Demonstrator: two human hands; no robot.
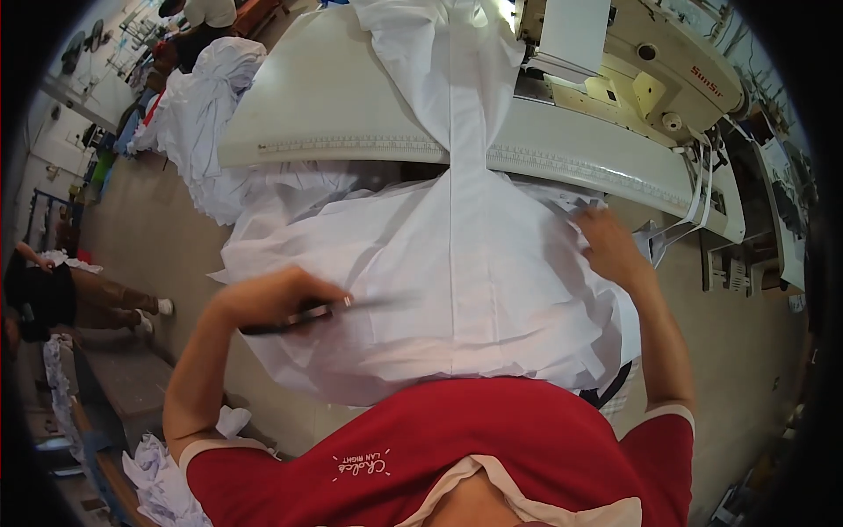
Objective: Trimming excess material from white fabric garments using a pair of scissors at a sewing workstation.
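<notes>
My left hand (276, 300) is closed around a dark-handled cutting tool (290, 323), probably scissors or thread snips. Its blade is blurred and points right, over the white fabric. That white fabric (408, 263) lies across my lap and runs up over the edge of the sewing table, with a long stitched placket-like strip (469, 250) down its middle. On the far right side of the cloth is my right hand (609, 247), fingers at its bunched edge. Blur hides whether those fingers grip it.
A SunSir sewing machine (691, 72) stands at the upper right on a pale table (329, 99) with a printed ruler edge. White cloth (211, 132) is heaped beyond the table's left end. Two people (207, 13) (46, 296) are to the left. More cloth (161, 481) lies at lower left.
</notes>
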